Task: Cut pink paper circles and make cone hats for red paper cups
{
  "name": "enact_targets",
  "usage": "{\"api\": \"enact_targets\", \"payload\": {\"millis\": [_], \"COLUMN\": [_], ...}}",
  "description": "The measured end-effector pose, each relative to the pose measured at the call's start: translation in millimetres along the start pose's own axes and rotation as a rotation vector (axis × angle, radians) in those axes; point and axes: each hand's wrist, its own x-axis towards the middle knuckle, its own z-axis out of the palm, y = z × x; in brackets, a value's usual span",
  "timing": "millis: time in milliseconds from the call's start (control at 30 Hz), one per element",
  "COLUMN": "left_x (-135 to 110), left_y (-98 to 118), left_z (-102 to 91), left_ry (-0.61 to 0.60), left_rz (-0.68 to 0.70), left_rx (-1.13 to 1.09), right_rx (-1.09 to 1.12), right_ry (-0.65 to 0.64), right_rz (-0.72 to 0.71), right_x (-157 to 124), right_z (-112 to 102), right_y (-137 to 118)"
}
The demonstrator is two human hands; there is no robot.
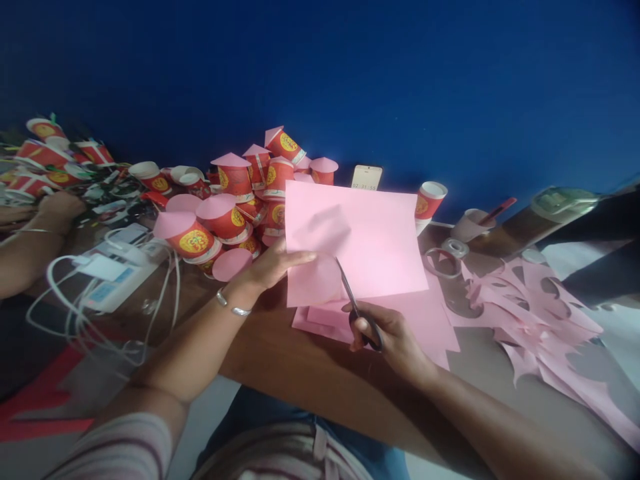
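Observation:
My left hand (273, 267) pinches the left edge of a sheet of pink paper (380, 233), thumb on top. A round outline shows faintly near the sheet's lower left corner. In my right hand (385, 330) is a pair of black-handled scissors (353, 297), its blades at the lower part of the sheet beside that outline. Beneath the held sheet lie more pink sheets (325, 327) on the table. Just behind my left hand are red paper cups (233, 180) with pink cone tops, and a pink paper disc (233, 265) lies close to my wrist.
A white power strip (113, 277) with tangled cables lies left, near another person's hand (60, 207). Upright at the back stands a phone (367, 177). To the right are stacked cups (430, 200), a tape roll (443, 262), cut pink scraps (535, 320) and a jar (545, 207).

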Motion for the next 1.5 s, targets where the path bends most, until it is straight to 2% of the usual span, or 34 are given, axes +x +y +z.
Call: {"api": "enact_targets", "payload": {"millis": [300,600,967,1167,1300,1500], "left_x": [1,1,0,1,4,3], "left_y": [-11,-12,-11,-13,-13,-11], "left_z": [-9.4,-13.6,-13.7,-16.0,-12.1,6.5], "left_ry": [-0.076,-0.122,-0.091,-0.079,-0.05,-0.013], "left_rz": [0.014,0.034,0.021,0.011,0.018,0.062], "left_rx": [0.006,0.019,0.001,-0.003,-0.023,-0.131], "right_rx": [0.028,0.012,-0.002,-0.018,-0.012,0.003], "right_ry": [-0.006,-0.032,-0.043,-0.059,-0.026,0.075], "right_rz": [0.063,0.071,0.12,0.097,0.088,0.039], "right_x": [1,1,2,4,4,3], "right_z": [-4,-4,-8,-10,-9,-4], "right_y": [-1,-6,-4,-1,-3,0]}}
